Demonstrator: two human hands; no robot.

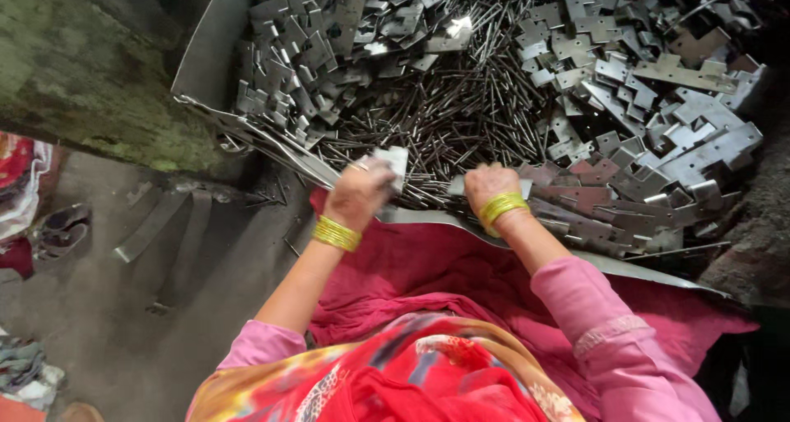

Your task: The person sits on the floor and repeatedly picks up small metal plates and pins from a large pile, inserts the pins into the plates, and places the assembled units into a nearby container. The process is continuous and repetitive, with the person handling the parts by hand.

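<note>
My left hand [359, 193] grips a small flat metal plate [395, 158] just above the near edge of a heap of thin dark metal pins [461, 117]. My right hand [489, 185] is curled at the same edge, fingers closed on something small that I cannot make out, possibly a plate. Both wrists wear yellow bangles. Piles of stamped grey metal plates [634, 134] lie to the right and another pile [304, 43] to the upper left of the pins.
A bent sheet-metal tray [210, 55] holds the heap; its near rim [428, 218] lies across a magenta cloth [428, 265] on my lap. Concrete floor on the left carries metal strips [152, 224], sandals [58, 228], and bundled cloth.
</note>
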